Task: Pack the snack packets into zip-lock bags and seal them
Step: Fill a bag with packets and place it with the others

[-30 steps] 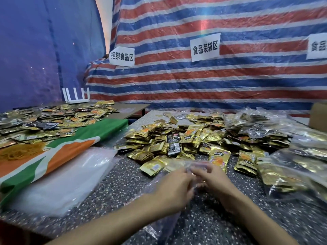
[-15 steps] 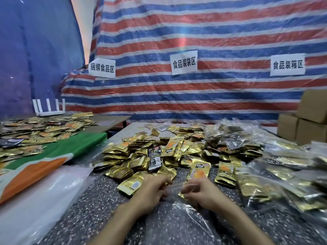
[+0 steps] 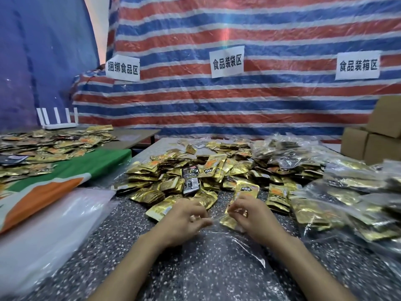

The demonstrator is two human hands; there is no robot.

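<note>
A stack of clear plastic sheets (image 3: 54, 224) lies at the left edge of the speckled table (image 3: 112, 246). Near the front edge, the left hand (image 3: 184, 220) pinches the mouth of a clear zip-lock bag (image 3: 219, 257), which lies flat between both forearms. Beyond the hands, a heap of gold snack packets (image 3: 173, 170) covers the middle of the table. The right hand (image 3: 253, 218), fingers curled, grips the other side of the bag's mouth, with one gold packet (image 3: 229, 221) at its fingertips, possibly already in the opening. Filled bags (image 3: 347, 203) crowd the right edge.
</note>
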